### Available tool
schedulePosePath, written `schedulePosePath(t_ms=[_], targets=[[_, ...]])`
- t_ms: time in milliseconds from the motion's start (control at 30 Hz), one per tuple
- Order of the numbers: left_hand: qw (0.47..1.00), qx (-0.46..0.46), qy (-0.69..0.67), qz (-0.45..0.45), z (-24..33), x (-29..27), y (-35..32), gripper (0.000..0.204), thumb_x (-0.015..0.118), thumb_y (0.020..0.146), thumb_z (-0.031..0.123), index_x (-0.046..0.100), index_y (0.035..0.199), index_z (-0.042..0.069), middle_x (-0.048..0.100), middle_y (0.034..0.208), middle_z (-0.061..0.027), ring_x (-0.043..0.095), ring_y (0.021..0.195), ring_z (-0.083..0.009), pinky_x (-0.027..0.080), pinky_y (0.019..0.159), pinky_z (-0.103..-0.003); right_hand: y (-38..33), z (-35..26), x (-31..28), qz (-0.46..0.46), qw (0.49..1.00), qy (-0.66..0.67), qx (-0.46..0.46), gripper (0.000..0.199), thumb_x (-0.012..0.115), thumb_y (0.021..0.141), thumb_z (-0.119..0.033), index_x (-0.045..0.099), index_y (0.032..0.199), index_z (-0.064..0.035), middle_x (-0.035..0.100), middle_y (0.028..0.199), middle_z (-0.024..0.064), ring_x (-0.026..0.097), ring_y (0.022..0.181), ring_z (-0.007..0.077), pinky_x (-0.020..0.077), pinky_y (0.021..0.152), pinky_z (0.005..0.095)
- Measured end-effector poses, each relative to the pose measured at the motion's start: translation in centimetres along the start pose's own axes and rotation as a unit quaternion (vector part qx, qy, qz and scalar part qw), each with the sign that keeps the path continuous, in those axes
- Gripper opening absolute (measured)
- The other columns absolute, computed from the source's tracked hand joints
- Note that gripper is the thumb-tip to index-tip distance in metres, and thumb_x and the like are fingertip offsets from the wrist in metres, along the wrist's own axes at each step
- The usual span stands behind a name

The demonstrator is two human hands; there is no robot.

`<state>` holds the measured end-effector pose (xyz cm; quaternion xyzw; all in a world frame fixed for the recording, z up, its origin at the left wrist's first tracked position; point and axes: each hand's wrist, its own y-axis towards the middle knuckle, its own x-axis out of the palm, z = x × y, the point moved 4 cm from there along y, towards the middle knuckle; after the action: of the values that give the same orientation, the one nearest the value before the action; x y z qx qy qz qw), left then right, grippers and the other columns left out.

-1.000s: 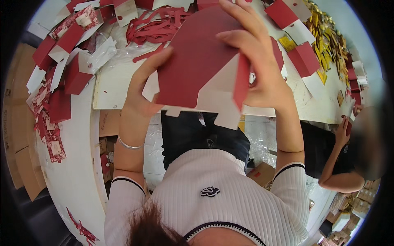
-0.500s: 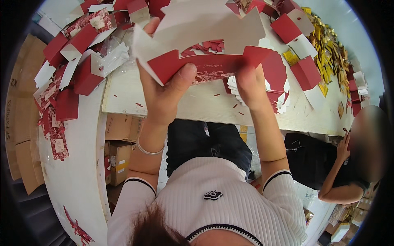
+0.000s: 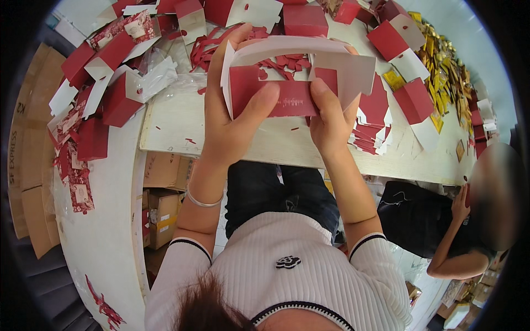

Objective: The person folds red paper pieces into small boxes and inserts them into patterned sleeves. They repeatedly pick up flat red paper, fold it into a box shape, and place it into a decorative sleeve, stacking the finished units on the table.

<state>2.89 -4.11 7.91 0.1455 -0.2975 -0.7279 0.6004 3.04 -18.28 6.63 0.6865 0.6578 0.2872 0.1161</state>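
A part-folded red and white cardboard box [image 3: 295, 102] is held up over the table's near edge, its walls bent round into an open frame. My left hand [image 3: 232, 110] grips its left side, thumb on the red front panel and fingers behind the white wall. At the other end my right hand [image 3: 331, 118] holds it in the same way, thumb on the red panel and fingers mostly hidden behind. Through the frame's opening, red paper scraps [image 3: 290, 63] show on the table. Just right of my right hand lies a stack of flat red and white box blanks [image 3: 372, 118].
Folded red boxes [image 3: 121, 99] pile up at the left, with clear plastic [image 3: 160, 77] beside them. More red boxes [image 3: 411, 99] and a heap of gold packets [image 3: 441, 71] lie at the right. A co-worker [image 3: 464, 231] sits at the lower right. Cardboard cartons [image 3: 163, 215] stand under the table.
The box has come down and nearer, and its walls have been bent into a squarer frame. My right hand has shifted inward, its thumb now pressing the front panel.
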Motion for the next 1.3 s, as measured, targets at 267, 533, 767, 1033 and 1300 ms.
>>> schedulePosePath(t_ms=[267,533,767,1033,1300], targets=[[0.997,-0.014,-0.078,-0.01,0.8,-0.1,-0.1,0.061,0.045,0.082,0.008,0.019,0.137,0.004,0.036,0.131,-0.015,0.039,0.118,-0.0204,0.032,0.098,-0.032,0.4,-0.4,0.2,0.006,0.999,0.032,0.012,0.054,0.051,0.071,-0.002,0.037,0.122,-0.0051,0.038,0.121,0.0094,0.036,0.114,0.0207,0.0271,0.097,0.0336],[0.972,-0.148,-0.178,0.03,-1.1,-1.4,0.3,0.054,0.044,0.07,-0.009,0.039,0.123,0.004,0.048,0.121,-0.0127,0.043,0.115,-0.0182,0.035,0.095,-0.03,0.4,-1.0,0.7,-0.078,0.945,-0.205,-0.243,0.053,0.06,0.067,-0.011,0.043,0.117,-0.0021,0.039,0.121,0.0152,0.034,0.117,0.0293,0.0247,0.099,0.0381],[0.959,-0.159,-0.184,0.149,-0.6,-2.4,-0.7,0.037,0.044,0.067,-0.014,0.051,0.098,0.005,0.054,0.11,-0.0095,0.048,0.107,-0.0177,0.038,0.09,-0.029,0.7,0.3,0.7,-0.173,0.981,0.005,-0.083,0.048,0.047,0.084,-0.034,0.04,0.119,-0.0021,0.04,0.126,0.0179,0.026,0.127,0.0283,0.0172,0.104,0.0401],[0.967,-0.097,-0.135,0.193,0.2,-2.0,-0.9,0.029,0.044,0.071,-0.012,0.052,0.094,0.005,0.053,0.109,-0.0097,0.047,0.105,-0.0176,0.037,0.091,-0.029,1.2,-0.3,1.6,-0.175,0.978,-0.018,-0.109,0.036,0.045,0.073,0.011,0.049,0.106,-0.0022,0.047,0.115,0.0117,0.037,0.118,0.0262,0.0255,0.1,0.0367],[0.998,0.058,-0.027,-0.022,0.6,-2.1,-0.5,0.016,0.047,0.07,-0.006,0.055,0.073,0.007,0.052,0.114,-0.0141,0.038,0.117,-0.0267,0.023,0.101,-0.037,1.3,-0.9,0.7,-0.124,0.978,0.066,-0.155,0.012,0.05,0.078,0.002,0.059,0.082,-0.0036,0.054,0.105,0.0126,0.042,0.111,0.0264,0.0273,0.098,0.04]])
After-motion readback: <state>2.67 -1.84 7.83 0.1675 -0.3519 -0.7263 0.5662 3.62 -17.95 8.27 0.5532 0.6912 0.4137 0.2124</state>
